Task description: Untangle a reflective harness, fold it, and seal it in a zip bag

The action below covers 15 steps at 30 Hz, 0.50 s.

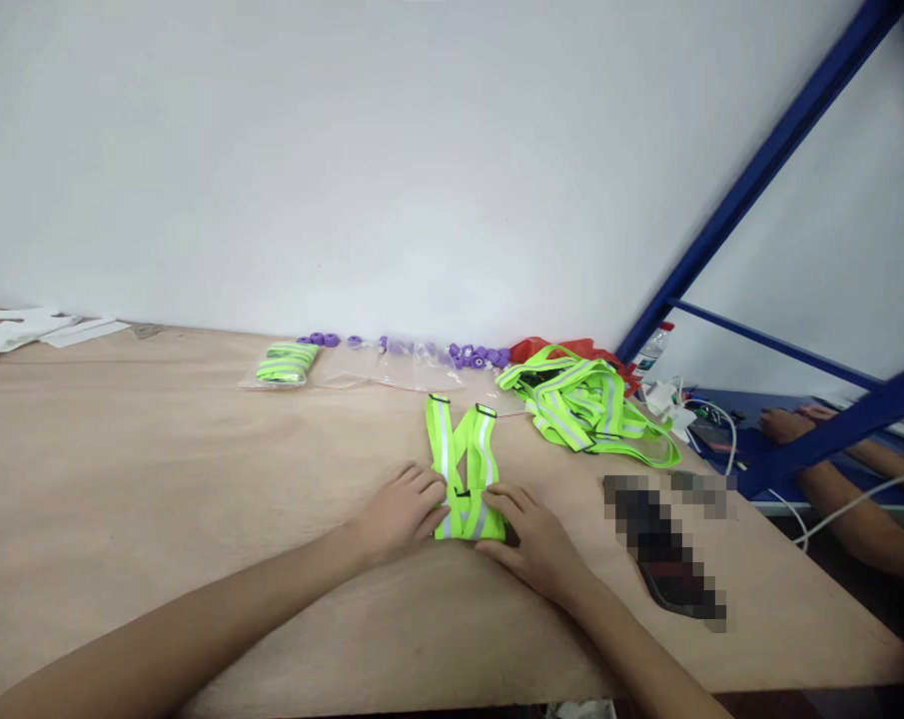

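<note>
A lime-green reflective strap vest (462, 519) with silver stripes lies partly folded on the wooden table in front of me. Two of its straps with black buckles point away from me, and its near end forms a flat bundle. My left hand (403, 511) grips the left edge of that bundle, fingers bent over it. On the opposite side my right hand (532, 534) holds the right edge, fingers on top and thumb at the near corner. What lies under the fingertips is hidden.
A heap of reflective straps (586, 399) lies at right, before red material (548, 350). At the back are a bagged folded vest (283, 364), clear bags (399, 367) and purple pieces (481, 357). A blurred dark object (668, 559), blue frame (766, 180) and another person's arm (856, 519) are right.
</note>
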Each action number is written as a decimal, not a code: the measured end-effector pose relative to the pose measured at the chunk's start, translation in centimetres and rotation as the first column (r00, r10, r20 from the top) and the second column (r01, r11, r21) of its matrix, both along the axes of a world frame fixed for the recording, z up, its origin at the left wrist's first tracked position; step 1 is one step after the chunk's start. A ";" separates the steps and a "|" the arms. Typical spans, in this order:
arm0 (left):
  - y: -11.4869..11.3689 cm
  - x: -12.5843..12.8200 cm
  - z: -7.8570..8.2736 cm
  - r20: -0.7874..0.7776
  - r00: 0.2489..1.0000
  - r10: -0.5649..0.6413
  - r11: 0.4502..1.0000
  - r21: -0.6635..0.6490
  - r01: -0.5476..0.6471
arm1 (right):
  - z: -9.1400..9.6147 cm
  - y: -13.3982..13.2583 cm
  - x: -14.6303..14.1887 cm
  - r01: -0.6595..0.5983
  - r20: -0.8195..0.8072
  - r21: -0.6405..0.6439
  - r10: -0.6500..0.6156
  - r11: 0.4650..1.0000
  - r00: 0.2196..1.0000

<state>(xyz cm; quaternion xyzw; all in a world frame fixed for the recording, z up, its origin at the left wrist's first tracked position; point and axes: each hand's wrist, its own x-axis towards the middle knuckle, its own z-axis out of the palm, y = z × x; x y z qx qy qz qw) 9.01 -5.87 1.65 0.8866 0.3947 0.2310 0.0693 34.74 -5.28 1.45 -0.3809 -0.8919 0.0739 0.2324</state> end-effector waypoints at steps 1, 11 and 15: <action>-0.1 -0.1 0.0 -0.009 1.000 -0.016 1.000 0.021 0.016 | 0.0 0.1 0.1 -0.002 -0.005 -0.021 0.002 1.000 1.000; 0.0 -1.5 0.3 -0.128 0.992 0.002 0.992 0.126 0.015 | 0.1 2.2 -1.0 -0.120 -0.025 -0.080 0.118 0.990 0.993; 0.5 -2.5 0.4 -0.100 0.994 0.041 0.987 0.158 -0.024 | 0.6 3.6 -2.8 -0.174 0.004 -0.052 0.175 0.983 0.985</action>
